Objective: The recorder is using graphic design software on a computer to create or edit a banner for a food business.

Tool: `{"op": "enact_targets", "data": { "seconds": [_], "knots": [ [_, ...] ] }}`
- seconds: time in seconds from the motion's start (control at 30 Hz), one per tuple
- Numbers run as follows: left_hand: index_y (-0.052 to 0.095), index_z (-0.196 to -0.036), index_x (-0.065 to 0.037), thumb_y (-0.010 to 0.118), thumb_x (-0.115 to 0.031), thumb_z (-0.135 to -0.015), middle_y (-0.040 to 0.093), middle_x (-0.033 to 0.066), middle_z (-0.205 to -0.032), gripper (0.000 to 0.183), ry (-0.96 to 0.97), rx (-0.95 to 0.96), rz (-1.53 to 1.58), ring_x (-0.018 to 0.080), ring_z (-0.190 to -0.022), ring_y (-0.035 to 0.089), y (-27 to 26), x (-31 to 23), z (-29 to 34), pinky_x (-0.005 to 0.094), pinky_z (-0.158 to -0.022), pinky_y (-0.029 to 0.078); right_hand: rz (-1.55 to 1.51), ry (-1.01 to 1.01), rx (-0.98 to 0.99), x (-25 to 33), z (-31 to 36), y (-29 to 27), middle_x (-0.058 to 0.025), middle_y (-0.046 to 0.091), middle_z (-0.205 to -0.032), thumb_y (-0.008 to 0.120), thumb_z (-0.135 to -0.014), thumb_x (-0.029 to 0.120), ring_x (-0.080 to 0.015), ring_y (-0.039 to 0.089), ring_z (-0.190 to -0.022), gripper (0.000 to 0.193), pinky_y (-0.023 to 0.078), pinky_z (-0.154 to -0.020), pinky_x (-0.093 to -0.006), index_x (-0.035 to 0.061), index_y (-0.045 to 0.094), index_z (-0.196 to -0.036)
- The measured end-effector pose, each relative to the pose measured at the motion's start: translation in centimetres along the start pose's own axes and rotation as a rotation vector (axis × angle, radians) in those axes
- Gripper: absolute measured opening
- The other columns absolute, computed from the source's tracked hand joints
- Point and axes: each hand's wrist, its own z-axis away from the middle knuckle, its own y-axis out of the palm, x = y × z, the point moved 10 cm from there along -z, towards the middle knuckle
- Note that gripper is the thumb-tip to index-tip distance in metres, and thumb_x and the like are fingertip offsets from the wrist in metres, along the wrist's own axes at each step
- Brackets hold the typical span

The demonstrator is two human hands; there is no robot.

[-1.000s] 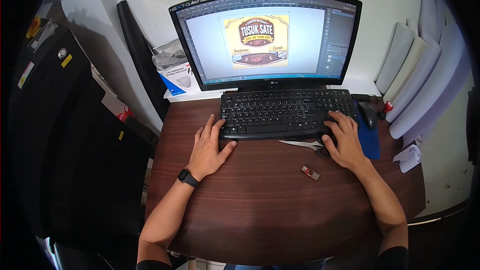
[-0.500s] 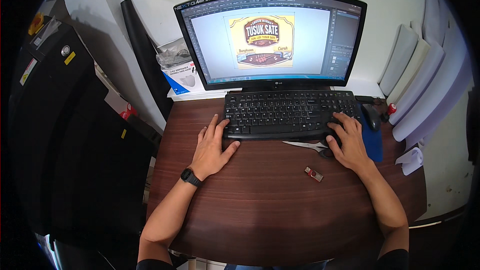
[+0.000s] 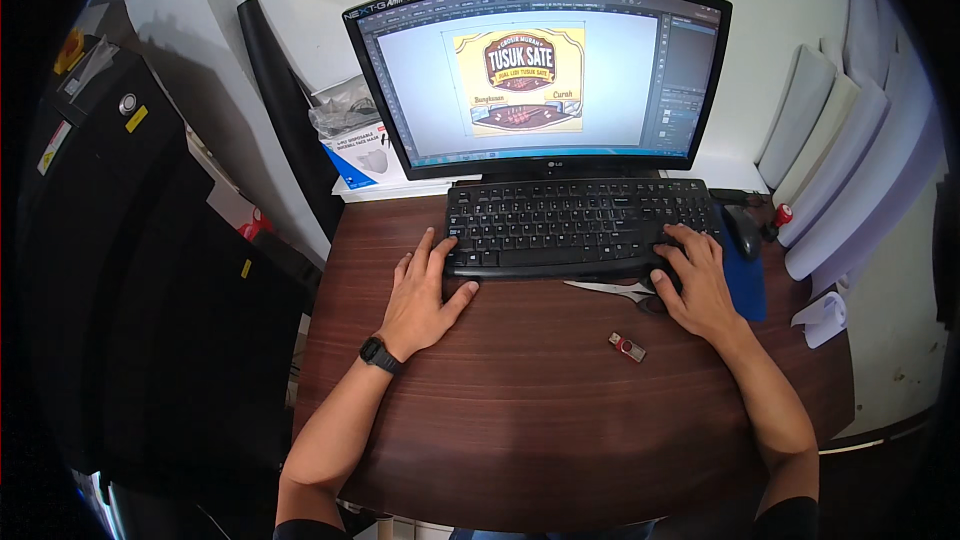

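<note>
My left hand [image 3: 418, 298] rests with fingers spread at the left front corner of the black keyboard [image 3: 545, 228]. Its fingertips touch the corner keys, and the thumb lies just in front of the keyboard's edge. At the other end, my right hand [image 3: 695, 285] has its fingers apart over the keys at the lower right. Neither hand holds anything. Partly beneath my right hand lie scissors [image 3: 612, 289], blades pointing left. A red and silver USB stick [image 3: 628, 347] sits on the desk nearer to me. Behind the keyboard, a monitor [image 3: 620, 70] displays a yellow and brown poster design in an editing window.
A black mouse [image 3: 742, 233] is on a blue mat [image 3: 745, 285] right of the keyboard, beside a red-handled stamp [image 3: 782, 216]. Paper rolls [image 3: 850, 160] lean at the right. A mask box [image 3: 365, 155] stands left of the monitor; a large black machine [image 3: 130, 270] flanks the brown desk [image 3: 480, 430].
The whole view has shifted very slightly. Both hands keep their places on the keyboard.
</note>
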Motion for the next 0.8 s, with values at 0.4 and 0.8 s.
{"op": "enact_targets", "data": {
  "seconds": [0.4, 0.8],
  "knots": [
    [0.038, -0.154, -0.007, 0.067, -0.043, -0.096, 0.030, 0.0318, -0.162, 0.074, -0.025, 0.010, 0.003, 0.0482, -0.147, 0.035, 0.0, 0.1, 0.1, 0.0572, -0.121, 0.027, 0.016, -0.010, -0.002, 0.1, 0.0, 0.0, -0.0191, 0.055, -0.141, 0.065, -0.096, 0.027, -0.0372, 0.048, -0.138, 0.036, 0.030, -0.116, -0.0575, 0.0022, 0.067, -0.121],
    [0.043, -0.151, -0.008, 0.067, -0.044, -0.096, 0.032, 0.0341, -0.159, 0.069, -0.029, -0.006, -0.009, 0.0482, -0.144, 0.041, -0.2, 0.1, 0.1, 0.0572, -0.122, 0.025, 0.112, 0.011, -0.300, -3.7, -0.5, -3.7, -0.0167, 0.063, -0.123, 0.063, -0.090, 0.013, -0.0352, 0.057, -0.121, 0.034, 0.036, -0.110, -0.0505, 0.0008, 0.063, -0.121]
  ]
}}
